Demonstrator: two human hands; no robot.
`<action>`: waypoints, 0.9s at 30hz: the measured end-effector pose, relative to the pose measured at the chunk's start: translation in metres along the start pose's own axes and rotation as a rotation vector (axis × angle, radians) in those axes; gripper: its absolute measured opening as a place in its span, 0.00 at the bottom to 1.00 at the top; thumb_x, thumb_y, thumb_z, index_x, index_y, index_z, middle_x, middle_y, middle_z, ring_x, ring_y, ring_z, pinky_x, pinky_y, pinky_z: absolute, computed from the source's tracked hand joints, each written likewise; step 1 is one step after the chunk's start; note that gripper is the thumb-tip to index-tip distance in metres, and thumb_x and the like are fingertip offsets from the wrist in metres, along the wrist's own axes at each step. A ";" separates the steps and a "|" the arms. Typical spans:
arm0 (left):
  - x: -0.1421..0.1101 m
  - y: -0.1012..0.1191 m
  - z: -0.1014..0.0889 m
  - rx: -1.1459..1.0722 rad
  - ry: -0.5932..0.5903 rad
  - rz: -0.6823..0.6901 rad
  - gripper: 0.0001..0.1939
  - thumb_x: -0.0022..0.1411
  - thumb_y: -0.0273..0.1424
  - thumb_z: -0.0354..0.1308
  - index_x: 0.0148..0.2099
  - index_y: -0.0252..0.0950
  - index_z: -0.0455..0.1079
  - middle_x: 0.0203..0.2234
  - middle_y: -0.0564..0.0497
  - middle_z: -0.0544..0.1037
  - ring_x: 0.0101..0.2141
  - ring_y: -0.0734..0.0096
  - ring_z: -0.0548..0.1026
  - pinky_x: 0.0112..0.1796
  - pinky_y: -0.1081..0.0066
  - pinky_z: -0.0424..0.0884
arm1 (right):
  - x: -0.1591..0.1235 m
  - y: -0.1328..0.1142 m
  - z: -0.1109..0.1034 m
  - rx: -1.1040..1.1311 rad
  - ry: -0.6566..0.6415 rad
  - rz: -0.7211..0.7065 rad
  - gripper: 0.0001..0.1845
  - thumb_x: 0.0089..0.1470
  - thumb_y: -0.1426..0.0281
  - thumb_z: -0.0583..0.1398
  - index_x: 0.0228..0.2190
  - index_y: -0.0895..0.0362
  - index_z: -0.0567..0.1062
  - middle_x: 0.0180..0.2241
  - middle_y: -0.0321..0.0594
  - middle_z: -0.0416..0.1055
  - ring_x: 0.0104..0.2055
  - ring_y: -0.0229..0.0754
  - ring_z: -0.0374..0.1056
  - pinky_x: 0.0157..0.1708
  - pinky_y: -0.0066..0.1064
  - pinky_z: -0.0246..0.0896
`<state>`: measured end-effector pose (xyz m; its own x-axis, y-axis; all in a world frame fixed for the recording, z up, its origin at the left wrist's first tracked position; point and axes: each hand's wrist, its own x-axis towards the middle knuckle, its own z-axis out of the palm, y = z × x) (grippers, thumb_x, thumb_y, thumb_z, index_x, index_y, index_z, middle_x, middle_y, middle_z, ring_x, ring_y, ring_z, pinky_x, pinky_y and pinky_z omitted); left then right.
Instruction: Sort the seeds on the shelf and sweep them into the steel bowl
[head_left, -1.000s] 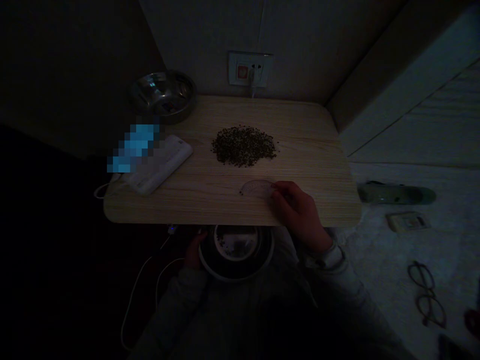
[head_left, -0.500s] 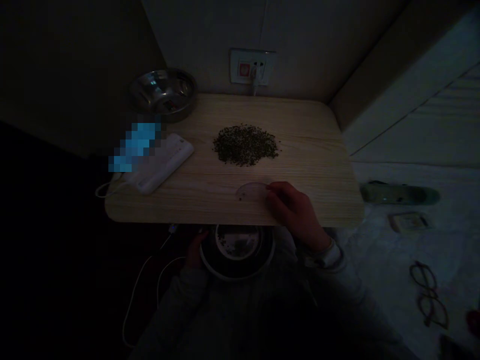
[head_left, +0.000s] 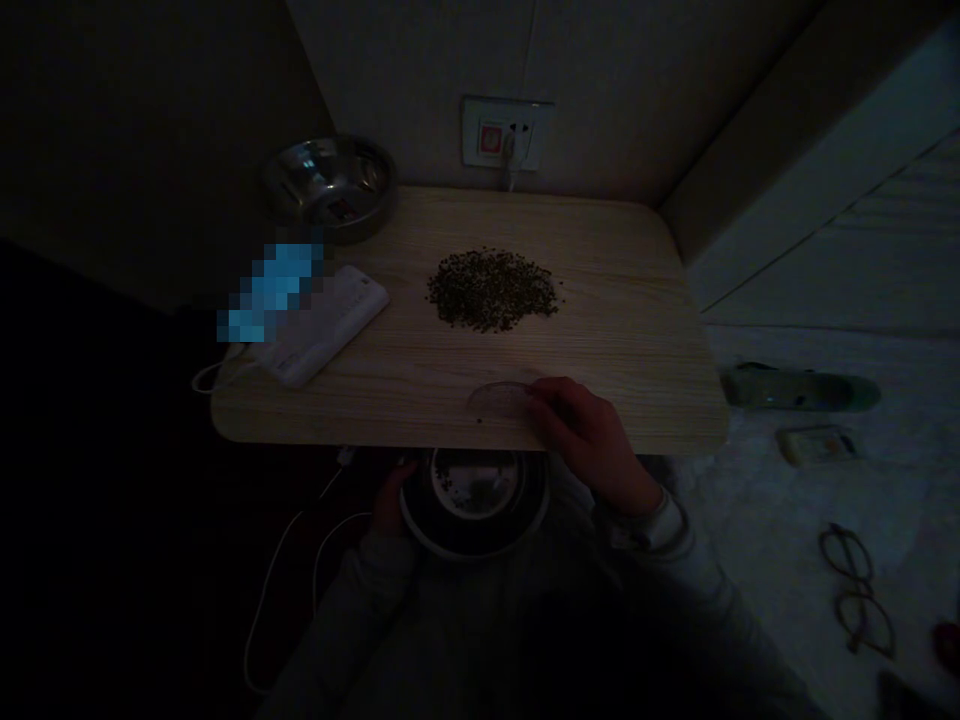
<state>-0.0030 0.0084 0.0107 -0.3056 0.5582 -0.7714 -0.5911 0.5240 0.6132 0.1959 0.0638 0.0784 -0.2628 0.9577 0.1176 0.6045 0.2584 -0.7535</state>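
Fingers (head_left: 550,392) of the person's right hand (head_left: 592,445) pinch the right end of a clear protractor (head_left: 496,398), thumb and forefinger pressed together on it, the other fingers curled in behind. From that pinch the protractor reaches out to the left, its long axis running side to side, about level with the near edge of the table (head_left: 637,310), its curved side facing away from the person. Whether it lies flat or is slightly tipped, I cannot tell in this dim light.

One dark seed (head_left: 479,421) lies left of the fingertips and a little nearer the person, close to the protractor's near side; whether the two touch is unclear. Beyond the fingertips and somewhat to the left spreads a pile of seeds (head_left: 492,292), wider than it is deep, well apart from the protractor. The right hand is the nearer one to both.

Below and left of the pinching fingers, under the table's near edge, sits a round dish (head_left: 475,554) with a few dark specks inside. The left hand (head_left: 388,505) is at its left rim; most of its fingers are hidden, so how tightly they close cannot be told.
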 end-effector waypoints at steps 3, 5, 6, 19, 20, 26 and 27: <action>-0.002 0.001 0.002 -0.011 -0.046 0.010 0.06 0.39 0.27 0.55 0.14 0.39 0.66 0.18 0.51 0.75 0.37 0.57 0.70 0.43 0.60 0.60 | -0.003 0.001 0.000 0.004 -0.006 -0.001 0.09 0.50 0.68 0.51 0.36 0.55 0.67 0.33 0.39 0.68 0.35 0.40 0.63 0.33 0.33 0.58; -0.001 0.001 0.000 0.012 -0.036 0.047 0.06 0.38 0.26 0.55 0.14 0.39 0.65 0.18 0.51 0.75 0.38 0.57 0.70 0.44 0.61 0.59 | -0.004 0.002 0.001 0.012 -0.011 0.000 0.09 0.50 0.69 0.51 0.36 0.55 0.67 0.34 0.39 0.68 0.35 0.40 0.63 0.33 0.33 0.58; 0.000 0.000 -0.001 0.020 -0.033 0.053 0.06 0.38 0.26 0.56 0.13 0.39 0.65 0.18 0.51 0.75 0.38 0.57 0.70 0.44 0.60 0.59 | -0.005 0.002 0.001 0.015 -0.014 0.002 0.09 0.50 0.69 0.51 0.36 0.55 0.66 0.34 0.39 0.68 0.35 0.40 0.63 0.34 0.33 0.58; 0.007 -0.008 -0.005 -0.040 0.000 -0.056 0.08 0.42 0.26 0.52 0.15 0.38 0.69 0.16 0.51 0.75 0.31 0.61 0.72 0.43 0.62 0.61 | -0.008 0.001 0.004 -0.047 -0.022 -0.060 0.08 0.50 0.69 0.52 0.34 0.55 0.67 0.31 0.39 0.69 0.33 0.40 0.62 0.33 0.34 0.57; 0.007 -0.007 -0.005 -0.036 0.008 -0.047 0.08 0.41 0.26 0.53 0.15 0.38 0.69 0.16 0.52 0.75 0.31 0.61 0.72 0.43 0.62 0.61 | -0.008 0.001 0.004 -0.051 -0.021 -0.066 0.08 0.50 0.69 0.52 0.34 0.55 0.67 0.31 0.39 0.69 0.33 0.40 0.62 0.33 0.34 0.57; 0.013 -0.011 -0.012 0.024 0.060 0.037 0.08 0.40 0.25 0.54 0.14 0.39 0.69 0.15 0.54 0.74 0.31 0.62 0.72 0.46 0.63 0.56 | -0.008 -0.002 0.004 -0.081 -0.037 -0.092 0.08 0.50 0.70 0.52 0.33 0.56 0.67 0.29 0.39 0.69 0.32 0.39 0.62 0.34 0.33 0.56; 0.014 -0.012 -0.014 0.026 0.060 0.049 0.07 0.40 0.25 0.54 0.15 0.39 0.69 0.15 0.54 0.74 0.31 0.63 0.72 0.46 0.63 0.56 | -0.008 -0.003 0.004 -0.084 -0.044 -0.096 0.07 0.50 0.69 0.52 0.33 0.56 0.67 0.29 0.39 0.69 0.32 0.40 0.62 0.34 0.33 0.55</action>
<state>-0.0103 0.0010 -0.0101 -0.3780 0.5447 -0.7486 -0.5552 0.5137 0.6541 0.1936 0.0551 0.0770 -0.3537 0.9222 0.1567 0.6357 0.3598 -0.6829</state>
